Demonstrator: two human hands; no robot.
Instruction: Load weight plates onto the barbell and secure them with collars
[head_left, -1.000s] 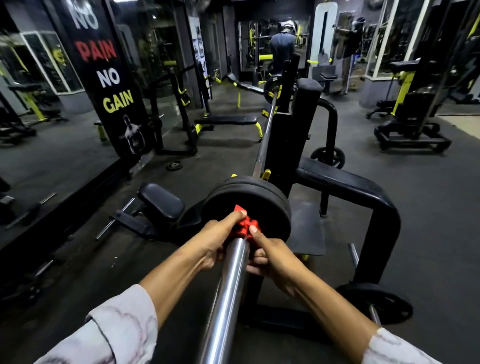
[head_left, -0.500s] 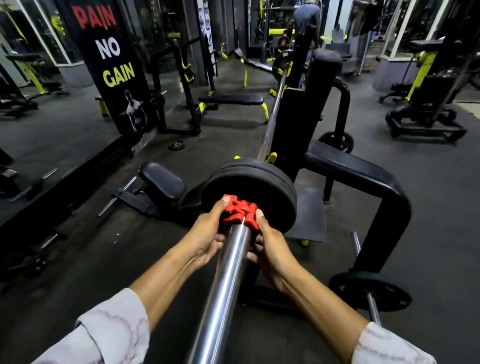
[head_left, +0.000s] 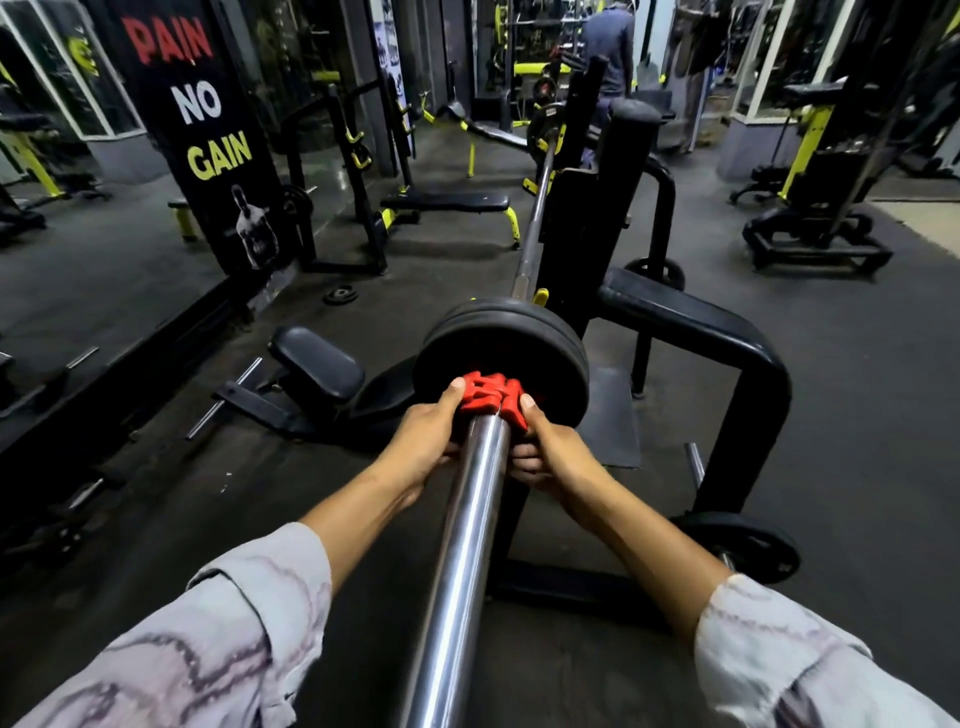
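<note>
Pressing: both my left hand (head_left: 426, 441) and right hand (head_left: 553, 454) clamp the red collar (head_left: 491, 395), now seated against the weight plates (head_left: 501, 340); this end looks nearly secured.

Collar (head_left: 491, 397): sliding further up the chrome sleeve (head_left: 462, 545), now sitting right against the face of the outer weight plate (head_left: 501, 343), no longer short of it as a second ago.
Left hand (head_left: 426, 447): travelling forward with the collar, thumb tip pressing its left edge.
Right hand (head_left: 550, 452): advancing alongside, thumb resting on the collar's right edge, fingers curling under the sleeve.
Arms: stretching out further, more forearm showing past the pale sleeves.
View: tilting downward, banner (head_left: 200, 119) losing its top word, plate rising in frame.
</note>
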